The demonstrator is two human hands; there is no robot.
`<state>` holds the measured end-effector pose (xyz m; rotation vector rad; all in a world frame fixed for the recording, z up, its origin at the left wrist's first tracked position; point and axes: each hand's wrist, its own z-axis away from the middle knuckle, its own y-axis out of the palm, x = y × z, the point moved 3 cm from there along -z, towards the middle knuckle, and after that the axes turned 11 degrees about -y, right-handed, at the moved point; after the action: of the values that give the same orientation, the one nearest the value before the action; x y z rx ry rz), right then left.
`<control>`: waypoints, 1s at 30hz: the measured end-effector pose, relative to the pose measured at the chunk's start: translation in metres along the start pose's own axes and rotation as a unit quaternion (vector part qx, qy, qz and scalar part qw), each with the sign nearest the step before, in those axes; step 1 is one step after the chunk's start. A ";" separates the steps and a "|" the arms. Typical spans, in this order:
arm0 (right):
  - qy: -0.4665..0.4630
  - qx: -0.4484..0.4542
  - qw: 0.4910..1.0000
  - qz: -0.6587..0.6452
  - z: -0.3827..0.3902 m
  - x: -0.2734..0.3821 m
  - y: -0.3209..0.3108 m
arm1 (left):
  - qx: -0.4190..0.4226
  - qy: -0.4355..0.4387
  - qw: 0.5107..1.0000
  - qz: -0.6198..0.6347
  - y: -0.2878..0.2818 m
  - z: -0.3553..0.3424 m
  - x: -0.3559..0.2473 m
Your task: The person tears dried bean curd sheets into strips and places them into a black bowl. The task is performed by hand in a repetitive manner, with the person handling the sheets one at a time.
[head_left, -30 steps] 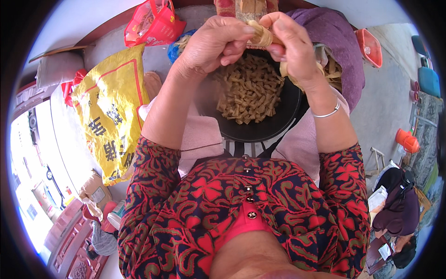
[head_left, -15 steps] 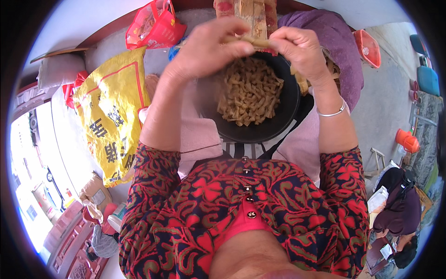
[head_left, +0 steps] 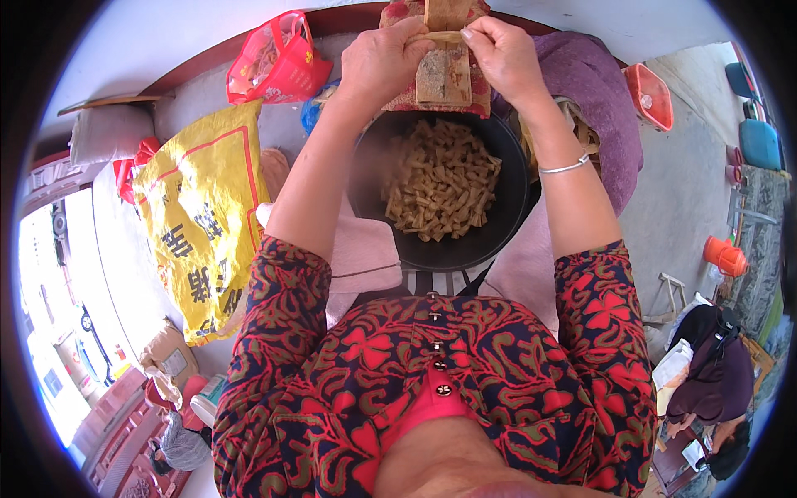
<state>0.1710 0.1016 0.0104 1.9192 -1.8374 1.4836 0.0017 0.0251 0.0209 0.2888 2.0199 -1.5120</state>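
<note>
At the far side, over the wooden block (head_left: 460, 81), I see the pale strip (head_left: 442, 36), long axis left to right, pinched by left hand (head_left: 380, 66) on the left, right hand (head_left: 508, 66) on the right, neither nearer; dark pan (head_left: 510, 192) on near side

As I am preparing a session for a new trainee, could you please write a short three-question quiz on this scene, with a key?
1. True or false: the left hand and the right hand hold a pale strip between them.
2. What lies in the black bowl?
A. Green leaves
B. Short brown pieces
C. White rice
3. Fill in: the silver bracelet is worn on the ___ wrist.

Key: 1. True. 2. B. 3. Right.
</note>
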 end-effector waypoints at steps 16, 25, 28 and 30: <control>0.366 0.092 0.728 -0.572 0.043 0.057 0.025 | 0.090 -0.261 0.783 0.557 0.019 0.071 -0.036; 0.164 0.194 0.897 -0.361 0.032 0.074 0.008 | -0.042 -0.185 0.569 0.800 -0.043 0.021 -0.002; 0.252 0.158 0.754 -0.585 0.038 0.087 0.000 | -0.175 -0.014 0.747 0.642 -0.070 0.023 0.005; 0.217 0.091 0.702 -0.672 0.038 0.089 0.000 | -0.306 0.176 0.860 0.367 -0.072 0.034 -0.018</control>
<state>0.1737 0.0138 0.0504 1.8572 0.1377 1.2451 -0.0092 -0.0275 0.0826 0.9835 2.1620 -0.3316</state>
